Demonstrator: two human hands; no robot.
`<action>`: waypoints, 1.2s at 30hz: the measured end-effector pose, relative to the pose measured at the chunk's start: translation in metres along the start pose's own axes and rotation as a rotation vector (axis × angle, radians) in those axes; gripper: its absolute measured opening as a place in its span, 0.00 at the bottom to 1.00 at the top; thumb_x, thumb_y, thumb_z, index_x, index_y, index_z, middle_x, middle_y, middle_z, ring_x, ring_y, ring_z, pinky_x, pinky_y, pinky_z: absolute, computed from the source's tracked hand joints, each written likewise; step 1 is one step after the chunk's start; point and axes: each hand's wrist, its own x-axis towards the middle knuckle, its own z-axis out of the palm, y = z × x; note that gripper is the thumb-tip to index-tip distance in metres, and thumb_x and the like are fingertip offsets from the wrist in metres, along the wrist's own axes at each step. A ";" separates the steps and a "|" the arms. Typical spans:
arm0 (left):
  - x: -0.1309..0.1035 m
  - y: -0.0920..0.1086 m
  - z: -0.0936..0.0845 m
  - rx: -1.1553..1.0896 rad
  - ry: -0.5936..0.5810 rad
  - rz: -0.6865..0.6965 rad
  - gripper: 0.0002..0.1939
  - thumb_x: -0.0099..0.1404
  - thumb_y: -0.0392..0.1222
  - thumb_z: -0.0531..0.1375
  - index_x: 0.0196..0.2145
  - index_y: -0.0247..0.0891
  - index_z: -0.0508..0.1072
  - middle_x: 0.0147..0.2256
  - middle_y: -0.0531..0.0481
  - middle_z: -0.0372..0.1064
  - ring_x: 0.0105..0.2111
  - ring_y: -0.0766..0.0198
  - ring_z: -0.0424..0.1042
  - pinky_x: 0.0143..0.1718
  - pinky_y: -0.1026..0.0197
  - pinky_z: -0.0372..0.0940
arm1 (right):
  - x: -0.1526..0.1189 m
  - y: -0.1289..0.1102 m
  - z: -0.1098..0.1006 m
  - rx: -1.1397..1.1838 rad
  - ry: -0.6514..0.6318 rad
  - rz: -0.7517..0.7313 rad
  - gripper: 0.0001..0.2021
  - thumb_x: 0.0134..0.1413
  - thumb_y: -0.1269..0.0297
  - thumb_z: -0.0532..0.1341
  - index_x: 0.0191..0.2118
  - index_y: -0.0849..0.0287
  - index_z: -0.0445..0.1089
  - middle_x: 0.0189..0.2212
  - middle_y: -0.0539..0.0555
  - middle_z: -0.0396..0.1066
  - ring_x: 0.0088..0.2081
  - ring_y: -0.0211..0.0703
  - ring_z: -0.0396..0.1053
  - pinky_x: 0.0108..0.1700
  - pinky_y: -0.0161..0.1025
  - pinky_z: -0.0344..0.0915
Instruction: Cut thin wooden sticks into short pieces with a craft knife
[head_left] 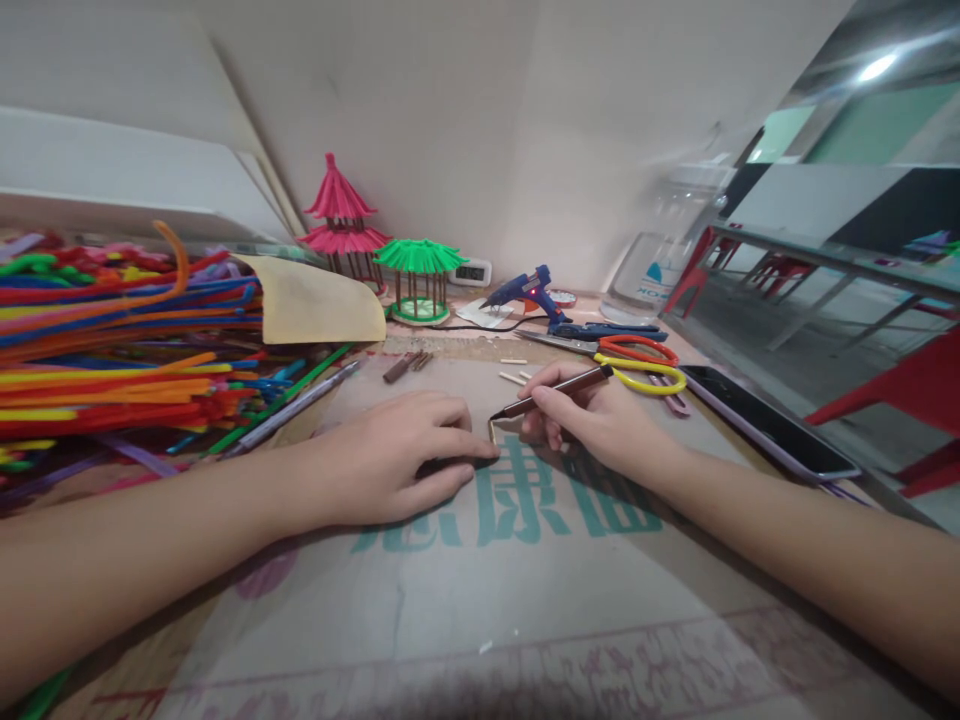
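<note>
In my right hand (574, 410) is a brown marker pen (555, 391), its dark tip pointing left. That tip meets the upper end of a short pale stick (492, 431). My left hand (409, 450) rests palm down on the clear sheet (315, 620), fingers stretched and apart, one fingertip at the stick's lower end. Behind the hands lie more pale sticks (513, 377). A brown pen cap (399, 368) lies beside a few brown-coloured sticks (422, 361).
Bundles of coloured pipe cleaners (112, 390) fill the left. A pink-roofed model pavilion (339, 225) and a green-roofed one (420, 280) stand behind. A blue glue gun (529, 290), scissors (637, 365), a phone (765, 420) and a clear plastic bottle (652, 260) are at the right.
</note>
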 end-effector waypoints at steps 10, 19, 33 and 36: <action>0.000 -0.002 0.001 0.003 0.032 0.006 0.15 0.74 0.41 0.54 0.52 0.42 0.78 0.42 0.46 0.72 0.41 0.60 0.72 0.43 0.60 0.65 | 0.001 0.002 0.000 0.051 -0.022 0.001 0.12 0.59 0.53 0.61 0.36 0.57 0.68 0.24 0.50 0.75 0.21 0.36 0.68 0.22 0.33 0.63; -0.002 -0.003 0.003 -0.008 0.045 0.007 0.15 0.74 0.39 0.54 0.50 0.41 0.78 0.42 0.46 0.72 0.41 0.61 0.72 0.44 0.60 0.66 | 0.000 0.000 -0.001 0.051 -0.065 0.008 0.12 0.58 0.54 0.62 0.35 0.59 0.69 0.24 0.52 0.76 0.21 0.36 0.69 0.23 0.32 0.64; -0.001 -0.003 0.003 -0.007 0.038 0.003 0.15 0.74 0.40 0.54 0.50 0.42 0.78 0.42 0.46 0.72 0.41 0.60 0.72 0.44 0.60 0.65 | 0.000 0.000 -0.001 0.078 -0.068 0.019 0.12 0.57 0.54 0.63 0.34 0.59 0.69 0.23 0.52 0.75 0.21 0.35 0.69 0.23 0.31 0.64; -0.001 -0.004 0.004 -0.003 0.039 -0.001 0.15 0.74 0.40 0.54 0.51 0.42 0.78 0.41 0.46 0.72 0.41 0.60 0.72 0.43 0.60 0.65 | -0.001 -0.001 -0.001 0.102 -0.084 0.019 0.12 0.56 0.55 0.63 0.33 0.59 0.69 0.22 0.51 0.75 0.21 0.35 0.69 0.24 0.32 0.66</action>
